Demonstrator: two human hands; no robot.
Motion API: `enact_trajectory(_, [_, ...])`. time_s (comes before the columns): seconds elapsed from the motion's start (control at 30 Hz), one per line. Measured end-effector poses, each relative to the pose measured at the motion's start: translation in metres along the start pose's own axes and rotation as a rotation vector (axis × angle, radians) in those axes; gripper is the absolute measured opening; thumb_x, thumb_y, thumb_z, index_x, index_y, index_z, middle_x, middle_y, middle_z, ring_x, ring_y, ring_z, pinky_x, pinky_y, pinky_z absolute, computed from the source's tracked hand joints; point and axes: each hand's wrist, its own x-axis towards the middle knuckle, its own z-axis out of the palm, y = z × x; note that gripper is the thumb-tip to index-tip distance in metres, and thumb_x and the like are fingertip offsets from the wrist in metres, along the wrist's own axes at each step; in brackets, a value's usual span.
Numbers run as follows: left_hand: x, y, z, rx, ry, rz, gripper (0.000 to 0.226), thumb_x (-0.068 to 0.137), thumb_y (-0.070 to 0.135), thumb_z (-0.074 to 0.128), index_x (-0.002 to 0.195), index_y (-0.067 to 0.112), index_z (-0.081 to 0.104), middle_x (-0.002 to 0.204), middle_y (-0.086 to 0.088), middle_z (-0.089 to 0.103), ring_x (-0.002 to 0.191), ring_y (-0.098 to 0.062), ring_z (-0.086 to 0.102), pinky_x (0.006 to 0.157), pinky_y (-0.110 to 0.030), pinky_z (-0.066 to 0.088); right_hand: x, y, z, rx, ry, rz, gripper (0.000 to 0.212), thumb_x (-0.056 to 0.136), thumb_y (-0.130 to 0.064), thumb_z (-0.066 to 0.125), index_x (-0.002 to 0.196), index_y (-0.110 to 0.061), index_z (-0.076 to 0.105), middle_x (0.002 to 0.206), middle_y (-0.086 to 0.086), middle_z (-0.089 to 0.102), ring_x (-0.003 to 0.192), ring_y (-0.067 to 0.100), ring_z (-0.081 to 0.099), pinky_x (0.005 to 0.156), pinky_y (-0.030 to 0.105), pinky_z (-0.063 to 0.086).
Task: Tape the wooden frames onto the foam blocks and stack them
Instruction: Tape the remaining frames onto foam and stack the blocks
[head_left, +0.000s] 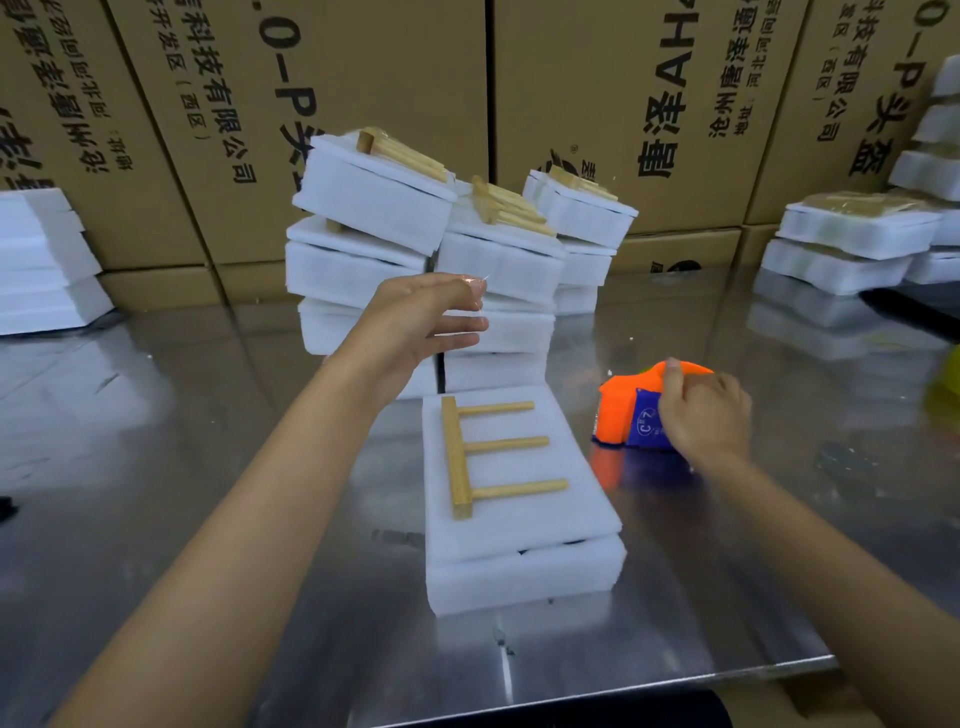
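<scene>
On the steel table (208, 467), wooden frame (485, 454) atop foam block (519, 540), right hand (701, 415) grip clamped on tape dispenser (623, 410), left hand (421, 322) seemingly pinching tape.

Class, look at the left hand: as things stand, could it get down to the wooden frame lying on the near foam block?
Probably yes. The left hand hovers above and behind the wooden frame, with nothing between them; the right hand grips the tape dispenser off to the side.

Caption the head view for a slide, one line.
Right hand grips orange tape dispenser; left hand hovers above untaped wooden frame on foam block.
</scene>
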Motion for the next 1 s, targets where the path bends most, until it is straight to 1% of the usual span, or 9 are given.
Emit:
enact_trajectory(0.07, [-0.001,-0.002,0.005,-0.043,0.073,-0.011,0.018,0.086,0.015,0.075,0.094,0.0,0.074,0.085,-0.009,0.068,0.081,-0.025,0.074,0.079,-0.033,0.061,0.008,0.01,0.011,-0.091,0.047,-0.05,0.06,0.105,-0.026,0.033,0.071,0.01,0.066,0.078,0.029,0.063,0.095,0.041,0.056,0.095,0.045,0.04])
enact_trajectory(0.13, [-0.001,-0.007,0.002,-0.061,0.186,-0.016,0.017,0.085,0.016,0.077,0.089,0.001,0.071,0.077,-0.008,0.062,0.072,-0.022,0.07,0.077,-0.031,0.062,0.011,0.006,0.01,-0.089,0.094,-0.103,0.062,0.102,-0.025,0.031,0.056,0.006,0.059,0.063,0.027,0.059,0.08,0.039,0.057,0.087,0.044,0.043])
enact_trajectory(0.27, [-0.008,-0.01,-0.026,-0.166,0.348,0.004,0.014,0.085,0.012,0.077,0.086,0.004,0.066,0.068,-0.004,0.058,0.062,-0.016,0.061,0.073,-0.027,0.061,0.048,-0.004,-0.018,0.142,0.179,-0.016,0.056,0.098,-0.03,0.029,0.056,0.001,0.049,0.061,0.025,0.057,0.063,0.036,0.055,0.064,0.037,0.041])
enact_trajectory(0.37, [-0.024,-0.012,-0.051,-0.183,0.405,0.035,0.013,0.083,0.011,0.079,0.08,0.004,0.068,0.059,0.0,0.059,0.06,-0.015,0.063,0.071,-0.026,0.061,0.068,-0.015,-0.051,0.161,0.03,-0.08,0.05,0.097,-0.038,0.035,0.063,-0.005,0.049,0.06,0.01,0.053,0.058,0.026,0.052,0.054,0.029,0.031])
enact_trajectory(0.53, [-0.066,-0.055,-0.073,-0.205,0.476,-0.093,0.019,0.081,0.009,0.078,0.093,-0.004,0.07,0.069,-0.009,0.067,0.058,-0.015,0.067,0.061,-0.023,0.058,0.071,-0.024,-0.076,-0.105,-0.337,-0.238,0.05,0.102,-0.039,0.035,0.082,0.001,0.057,0.072,0.016,0.051,0.062,0.022,0.046,0.053,0.031,0.03])
enact_trajectory(0.63, [-0.081,-0.08,-0.074,-0.236,0.478,-0.156,0.016,0.081,0.007,0.077,0.091,-0.004,0.071,0.069,-0.009,0.07,0.058,-0.014,0.068,0.059,-0.023,0.059,0.062,-0.017,-0.068,-0.24,-0.485,-0.258,0.042,0.104,-0.039,0.032,0.085,-0.009,0.055,0.078,0.011,0.051,0.068,0.019,0.048,0.055,0.031,0.029])
enact_trajectory(0.83, [-0.082,-0.097,-0.071,-0.163,0.499,-0.195,0.007,0.083,0.006,0.077,0.079,0.001,0.073,0.062,-0.006,0.066,0.051,-0.012,0.065,0.054,-0.021,0.057,0.053,-0.003,-0.054,-0.341,-0.53,-0.276,0.039,0.102,-0.042,0.028,0.082,-0.018,0.051,0.078,0.005,0.049,0.07,0.016,0.047,0.056,0.031,0.027])
enact_trajectory(0.9, [-0.079,-0.105,-0.069,0.032,0.507,-0.182,0.013,0.083,0.007,0.078,0.072,0.005,0.073,0.059,-0.006,0.064,0.052,-0.014,0.06,0.052,-0.019,0.053,0.052,0.001,-0.048,-0.364,-0.539,-0.268,0.039,0.1,-0.042,0.028,0.084,-0.017,0.052,0.079,0.004,0.048,0.071,0.016,0.046,0.056,0.031,0.027])
enact_trajectory(1.0, [-0.08,-0.122,-0.056,0.67,0.426,-0.158,0.022,0.086,0.021,0.076,0.065,0.021,0.07,0.07,-0.002,0.07,0.069,-0.019,0.062,0.067,-0.027,0.048,0.052,-0.001,-0.044,-0.331,-0.515,-0.226,0.041,0.099,-0.046,0.031,0.081,-0.017,0.052,0.08,0.003,0.049,0.073,0.016,0.047,0.061,0.033,0.032])
